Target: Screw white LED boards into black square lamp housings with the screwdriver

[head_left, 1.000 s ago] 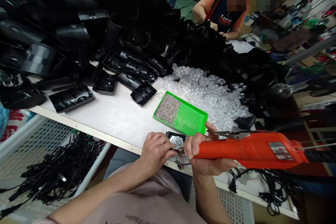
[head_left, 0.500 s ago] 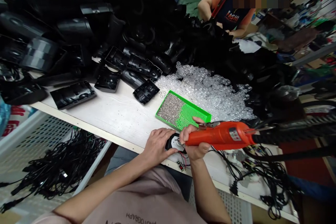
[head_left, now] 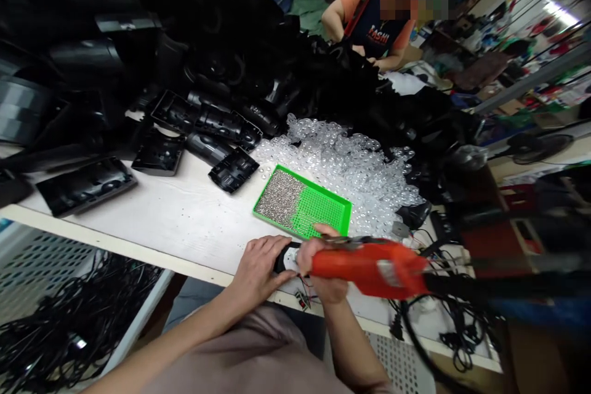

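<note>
orange tool: an orange corded hand tool (head_left: 369, 268) runs right from the grip, slightly downward; its thin metal tip (head_left: 341, 239) points left, toward the near corner of the green tray.
right hand: the right hand (head_left: 323, 268) wraps the tool, its fingers (head_left: 325, 231) curled around the body.
left hand: the left hand (head_left: 261, 265) lies over the round part, fingers slightly spread and pressing rather than pinching.
black part: a round black part (head_left: 281, 263) with a pale centre sits on the white table (head_left: 138, 240) by its near edge, between both hands. it is mostly covered, so its long axis cannot be told. thin red and black wires (head_left: 305, 290) lie just nearer.
step in hand: this looks like tool-on-part work, with the part braced by hand.
next need: a steady left hand, and the tip kept clear of the wires.
far side: a green tray (head_left: 323, 188) lies beside clear plastic pieces (head_left: 332, 166), below heaped black plastic housings (head_left: 198, 114).
</note>
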Demonstrator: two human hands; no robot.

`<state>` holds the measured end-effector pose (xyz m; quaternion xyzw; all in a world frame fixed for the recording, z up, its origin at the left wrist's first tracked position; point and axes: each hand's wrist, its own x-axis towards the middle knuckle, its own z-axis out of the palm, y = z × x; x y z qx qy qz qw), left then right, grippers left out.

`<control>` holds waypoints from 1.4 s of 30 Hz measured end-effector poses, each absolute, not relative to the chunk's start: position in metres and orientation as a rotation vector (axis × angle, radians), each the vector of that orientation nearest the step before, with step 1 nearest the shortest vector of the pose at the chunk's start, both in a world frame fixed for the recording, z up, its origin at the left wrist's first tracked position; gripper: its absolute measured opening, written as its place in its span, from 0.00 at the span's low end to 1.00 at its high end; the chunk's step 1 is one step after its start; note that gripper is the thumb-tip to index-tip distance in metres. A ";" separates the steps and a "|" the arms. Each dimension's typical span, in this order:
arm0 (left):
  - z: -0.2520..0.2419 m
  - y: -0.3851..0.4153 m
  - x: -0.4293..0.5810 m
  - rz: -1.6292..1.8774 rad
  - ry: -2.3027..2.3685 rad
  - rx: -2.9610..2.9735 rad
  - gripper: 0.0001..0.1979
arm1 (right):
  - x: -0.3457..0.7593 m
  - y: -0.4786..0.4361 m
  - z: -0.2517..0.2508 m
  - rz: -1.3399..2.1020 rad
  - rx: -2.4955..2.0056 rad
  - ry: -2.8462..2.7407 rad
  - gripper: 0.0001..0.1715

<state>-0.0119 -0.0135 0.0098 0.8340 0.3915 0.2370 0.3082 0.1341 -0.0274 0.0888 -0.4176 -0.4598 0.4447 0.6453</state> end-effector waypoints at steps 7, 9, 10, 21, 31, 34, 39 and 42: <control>0.011 -0.008 -0.002 0.602 0.984 2.264 0.28 | 0.208 -0.007 0.106 0.610 -0.936 -0.941 0.39; 0.010 -0.007 -0.001 0.602 0.978 2.274 0.28 | 0.216 0.003 0.091 0.605 -0.978 -0.924 0.38; 0.010 -0.007 -0.001 0.609 0.976 2.277 0.28 | 0.219 0.007 0.083 0.608 -0.993 -0.921 0.37; 0.006 -0.005 -0.002 0.586 0.991 2.317 0.28 | 0.230 0.021 0.047 0.683 -0.982 -0.900 0.39; 0.008 -0.005 -0.001 0.528 0.996 2.291 0.29 | 0.226 0.022 0.056 0.686 -1.039 -0.921 0.40; 0.012 -0.006 -0.001 0.526 0.987 2.267 0.29 | 0.216 0.015 0.088 0.583 -1.011 -0.900 0.43; 0.017 -0.009 0.000 0.528 0.993 2.223 0.33 | 0.174 -0.010 0.118 0.786 -0.838 -0.938 0.42; 0.016 -0.010 0.000 0.531 0.990 2.211 0.32 | 0.148 -0.022 0.104 0.889 -0.814 -0.896 0.44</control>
